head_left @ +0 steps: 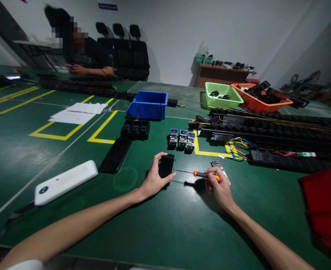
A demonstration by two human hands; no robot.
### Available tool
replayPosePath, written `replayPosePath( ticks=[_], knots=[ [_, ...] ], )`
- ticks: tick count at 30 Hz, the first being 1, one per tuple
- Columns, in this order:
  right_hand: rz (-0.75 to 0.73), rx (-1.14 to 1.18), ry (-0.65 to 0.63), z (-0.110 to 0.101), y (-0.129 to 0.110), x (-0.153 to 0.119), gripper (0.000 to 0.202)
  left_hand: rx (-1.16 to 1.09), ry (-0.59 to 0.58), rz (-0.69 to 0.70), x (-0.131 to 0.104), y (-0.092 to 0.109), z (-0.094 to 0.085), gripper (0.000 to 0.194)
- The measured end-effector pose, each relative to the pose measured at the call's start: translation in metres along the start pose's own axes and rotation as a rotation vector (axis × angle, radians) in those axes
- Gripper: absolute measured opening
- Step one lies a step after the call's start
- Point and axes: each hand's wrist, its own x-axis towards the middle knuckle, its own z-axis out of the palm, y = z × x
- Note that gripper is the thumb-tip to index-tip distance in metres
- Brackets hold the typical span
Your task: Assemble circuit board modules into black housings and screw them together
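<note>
Near the middle of the green table, my left hand grips a small black box by its sides, thumb on the near edge. My right hand is closed around an orange and black screwdriver. The screwdriver's shaft points left, its tip at or close to the box's right side; contact is unclear. Just behind the right hand lies a flat metal-coloured plate. Beyond the box stand several small circuit modules. A black multi-part block and a dark flat slab lie left of them.
A white device lies left. Behind are white papers, a blue bin, a green basket and an orange basket. Wired black rails and a red bin occupy the right. A person sits across the table.
</note>
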Motion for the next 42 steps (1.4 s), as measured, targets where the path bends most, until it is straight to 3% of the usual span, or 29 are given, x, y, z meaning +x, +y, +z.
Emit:
replayPosePath(
  ticks=[6,19,27,34,42],
  knots=[
    [-0.043,0.044,-0.018,-0.0024,0.0004,-0.0007,0.032,0.006,0.009,0.002,0.0001,0.0008,0.0005,0.066],
    [-0.064,0.028,-0.019,-0.0003,-0.0014,-0.0015,0.018,-0.001,0.006,0.007,0.0001,0.0004,0.0015,0.066],
    [0.033,0.017,-0.019,0.0003,0.0001,-0.0013,0.022,0.027,0.013,0.021,0.0005,0.0011,0.0008,0.065],
    [-0.089,-0.013,0.028,-0.0025,0.0004,-0.0028,0.030,0.021,0.016,0.022,0.0008,0.0013,0.0012,0.064],
    [-0.088,0.008,0.034,-0.0009,-0.0013,-0.0026,0.020,0.014,0.012,0.024,0.0006,0.0009,0.0014,0.065]
  ],
)
